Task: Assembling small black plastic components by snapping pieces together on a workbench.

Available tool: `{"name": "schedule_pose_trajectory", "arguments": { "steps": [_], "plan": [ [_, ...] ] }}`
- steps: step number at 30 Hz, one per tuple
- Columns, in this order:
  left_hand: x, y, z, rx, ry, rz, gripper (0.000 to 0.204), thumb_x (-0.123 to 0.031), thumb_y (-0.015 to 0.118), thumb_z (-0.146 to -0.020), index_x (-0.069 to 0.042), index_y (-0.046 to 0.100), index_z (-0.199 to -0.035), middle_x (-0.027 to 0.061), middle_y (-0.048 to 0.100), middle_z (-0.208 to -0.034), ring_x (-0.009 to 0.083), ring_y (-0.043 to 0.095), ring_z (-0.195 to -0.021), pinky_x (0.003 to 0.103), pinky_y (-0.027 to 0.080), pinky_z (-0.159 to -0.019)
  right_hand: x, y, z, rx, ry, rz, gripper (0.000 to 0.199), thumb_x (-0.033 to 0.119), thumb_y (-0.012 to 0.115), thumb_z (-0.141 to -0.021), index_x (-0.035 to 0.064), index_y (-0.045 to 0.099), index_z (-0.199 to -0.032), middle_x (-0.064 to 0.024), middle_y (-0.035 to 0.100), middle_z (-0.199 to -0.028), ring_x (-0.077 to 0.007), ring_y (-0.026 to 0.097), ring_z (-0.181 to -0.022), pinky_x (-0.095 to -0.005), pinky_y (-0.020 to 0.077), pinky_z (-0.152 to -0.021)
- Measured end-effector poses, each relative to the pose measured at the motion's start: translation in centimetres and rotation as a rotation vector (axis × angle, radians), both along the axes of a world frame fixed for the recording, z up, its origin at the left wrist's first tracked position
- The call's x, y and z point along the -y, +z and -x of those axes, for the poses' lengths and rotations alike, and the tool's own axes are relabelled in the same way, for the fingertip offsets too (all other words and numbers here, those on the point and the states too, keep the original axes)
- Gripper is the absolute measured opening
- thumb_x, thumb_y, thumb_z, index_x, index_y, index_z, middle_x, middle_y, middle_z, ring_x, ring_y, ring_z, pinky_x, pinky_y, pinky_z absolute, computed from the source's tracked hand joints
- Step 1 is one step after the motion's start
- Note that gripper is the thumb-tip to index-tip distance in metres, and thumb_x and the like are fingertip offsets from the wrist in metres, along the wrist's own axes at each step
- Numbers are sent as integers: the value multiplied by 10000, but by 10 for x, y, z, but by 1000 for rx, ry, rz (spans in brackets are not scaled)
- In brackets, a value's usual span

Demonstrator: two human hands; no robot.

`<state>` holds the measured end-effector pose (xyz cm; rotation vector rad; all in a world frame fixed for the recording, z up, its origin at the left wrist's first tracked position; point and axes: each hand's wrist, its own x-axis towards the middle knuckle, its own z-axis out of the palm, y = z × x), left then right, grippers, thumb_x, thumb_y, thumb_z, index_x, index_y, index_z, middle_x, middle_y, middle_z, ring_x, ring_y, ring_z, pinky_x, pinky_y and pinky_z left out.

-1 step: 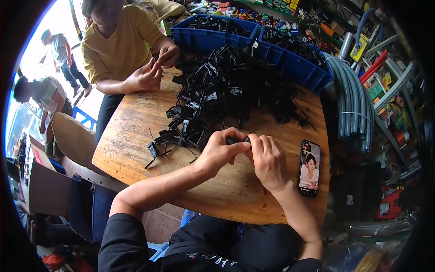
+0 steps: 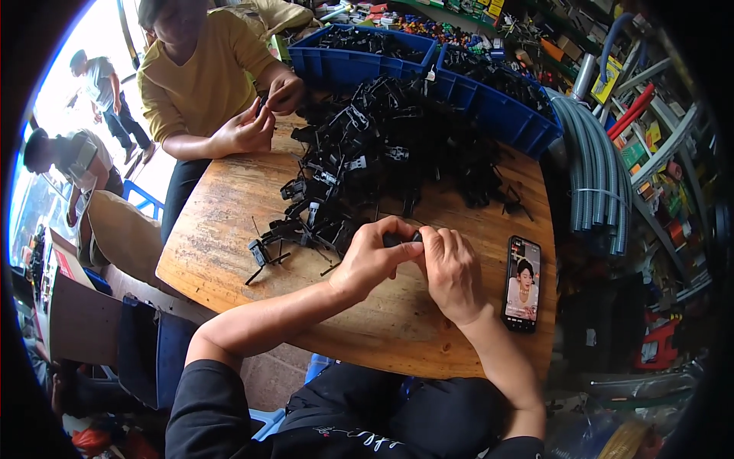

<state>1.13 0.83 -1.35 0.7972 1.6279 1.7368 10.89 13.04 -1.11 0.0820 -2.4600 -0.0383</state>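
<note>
Above the near part of the wooden table, my left hand (image 2: 373,258) is closed round a small black plastic part (image 2: 392,239), its thumb lying along the piece. My right hand (image 2: 453,277) meets it from the right, fingers pinched together at the other end of the same part. Most of the piece is covered by my fingers, so its full shape is hidden. Just beyond my hands lies a large heap of black plastic parts (image 2: 367,145) with thin black rods. One loose part (image 2: 260,252) sits at the heap's near left edge.
Two blue crates (image 2: 359,61) of black parts stand at the far side. A phone (image 2: 521,283) with a lit screen lies right of my hands on the wooden table (image 2: 214,229). Across at the left, a person in a yellow top (image 2: 202,76) handles something small. Grey hoses (image 2: 600,168) hang at the right.
</note>
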Motion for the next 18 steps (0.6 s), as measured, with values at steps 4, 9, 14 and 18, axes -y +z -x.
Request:
{"name": "schedule_pose_trajectory", "arguments": {
  "steps": [4, 9, 14, 18],
  "plan": [
    [3, 8, -1, -183, 66, 41, 260, -172, 665, -810, 25, 580, -955, 34, 578, -738, 63, 504, -573, 200, 412, -475, 0, -5, 6, -21, -19, 42, 180, 30, 534, -774, -9, 498, -946, -115, 508, -766, -248, 557, -721, -345, 481, -648],
    [2, 11, 1, -155, 80, 36, 263, -173, 671, -802, 15, 576, -960, 32, 570, -732, 57, 497, -574, 198, 408, -478, -3, -8, 13, -63, 2, 90, 214, 53, 577, -766, 7, 493, -958, -112, 511, -753, -273, 559, -696, -366, 470, -612],
    [3, 8, 14, -201, 126, 13, 215, -142, 681, -785, -12, 558, -903, 4, 536, -660, 53, 473, -536, 205, 368, -445, -3, 3, 23, -103, 166, 283, 249, 52, 653, -743, 13, 524, -952, -132, 580, -844, -302, 588, -757, -362, 478, -643],
    [3, 16, 29, 87, 186, -340, 124, -104, 645, -798, -35, 557, -852, 56, 601, -908, 73, 501, -593, 201, 399, -509, -22, 21, 33, 113, 150, 445, 411, 10, 703, -683, 39, 568, -1070, -134, 572, -1041, -285, 566, -937, -350, 486, -774]
  ]
}}
